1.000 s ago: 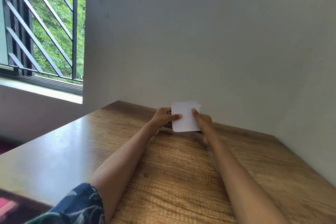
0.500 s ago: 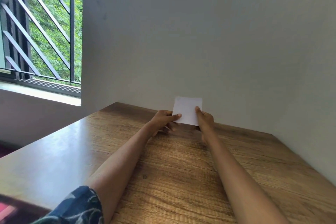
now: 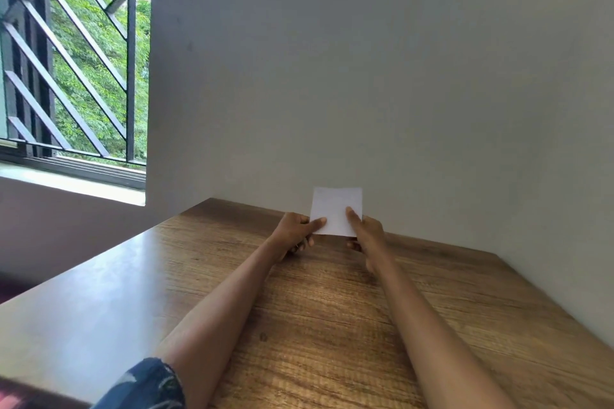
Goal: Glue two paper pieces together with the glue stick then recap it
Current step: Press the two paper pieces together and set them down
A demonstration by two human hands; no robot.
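A small white square of paper point(image 3: 336, 207) stands upright above the far part of the wooden table point(image 3: 325, 319), close to the wall. My left hand point(image 3: 294, 231) pinches its lower left corner with thumb on the front. My right hand point(image 3: 365, 229) pinches its lower right edge, thumb also on the front. Whether it is one sheet or two pressed together cannot be told. No glue stick or cap shows anywhere in view.
A pale wall point(image 3: 365, 76) rises right behind the paper and along the table's right side. A barred window point(image 3: 69, 60) with green trees outside lies at the left. A dark patterned sleeve point(image 3: 146, 385) shows at the bottom.
Both hands have lifted the paper slightly and tilted it more upright, so it now stands against the wall background. The view has shifted a little.
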